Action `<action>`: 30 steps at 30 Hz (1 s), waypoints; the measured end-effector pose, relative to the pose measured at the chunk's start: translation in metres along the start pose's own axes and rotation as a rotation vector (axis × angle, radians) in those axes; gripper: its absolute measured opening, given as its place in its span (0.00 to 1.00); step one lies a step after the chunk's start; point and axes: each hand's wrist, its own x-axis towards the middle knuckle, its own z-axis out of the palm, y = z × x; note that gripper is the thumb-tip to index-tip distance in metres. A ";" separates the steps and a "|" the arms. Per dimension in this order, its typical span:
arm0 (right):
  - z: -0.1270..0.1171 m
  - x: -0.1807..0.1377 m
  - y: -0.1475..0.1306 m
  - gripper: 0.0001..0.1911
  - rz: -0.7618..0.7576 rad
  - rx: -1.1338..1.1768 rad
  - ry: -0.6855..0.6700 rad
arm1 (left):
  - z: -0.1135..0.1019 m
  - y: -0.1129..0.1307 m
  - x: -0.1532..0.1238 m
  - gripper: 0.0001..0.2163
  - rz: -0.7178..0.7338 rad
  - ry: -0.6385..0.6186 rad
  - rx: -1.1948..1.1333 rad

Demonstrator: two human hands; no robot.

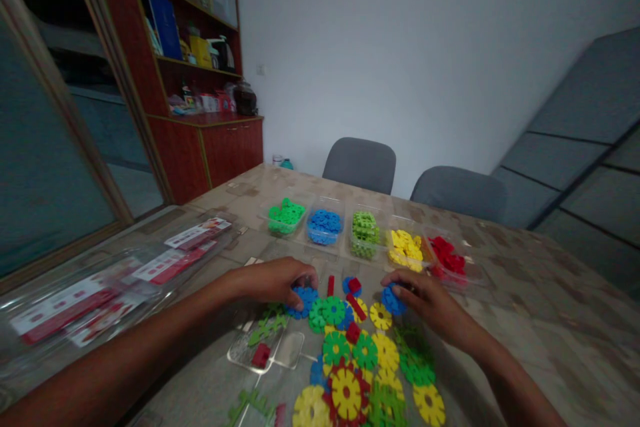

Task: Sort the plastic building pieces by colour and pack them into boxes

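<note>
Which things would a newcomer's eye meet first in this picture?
Probably the scattered bright plastic pieces on the near half of the table. Five clear boxes stand in a row behind them, each with one colour: green, blue, light green, yellow, red, left to right. At the pieces' far end, the left hand and the right hand each hold a blue disc.

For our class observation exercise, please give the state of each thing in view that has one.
Left hand: closed on a blue disc
Right hand: closed on a second blue disc
Clear tubs: each holding one colour
Loose pieces: heaped, overlapping
Cabinet doors: shut
Chairs: unoccupied
</note>
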 end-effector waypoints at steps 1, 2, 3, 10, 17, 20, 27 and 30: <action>0.005 0.006 -0.002 0.17 -0.020 -0.008 -0.018 | -0.001 0.001 -0.001 0.16 0.000 -0.004 -0.004; 0.010 0.012 -0.005 0.17 -0.038 -0.014 -0.037 | -0.001 0.002 -0.001 0.16 -0.001 -0.006 -0.010; 0.015 0.019 -0.007 0.17 -0.053 -0.020 -0.052 | -0.002 0.004 -0.002 0.16 -0.003 -0.008 -0.017; 0.033 0.047 -0.018 0.13 -0.053 -0.096 -0.198 | -0.007 0.006 -0.006 0.13 0.045 -0.018 -0.054; 0.004 0.034 -0.015 0.11 -0.020 -0.039 -0.286 | -0.011 0.005 -0.005 0.07 0.108 0.002 -0.045; 0.008 0.050 -0.014 0.12 0.005 -0.046 -0.165 | -0.015 0.007 -0.008 0.05 0.132 0.059 -0.051; 0.045 0.077 -0.011 0.09 0.049 -0.147 -0.145 | -0.021 -0.002 -0.001 0.05 0.094 0.391 -0.042; 0.046 0.072 -0.009 0.12 0.081 -0.199 -0.165 | -0.020 -0.005 0.005 0.06 0.052 0.539 -0.067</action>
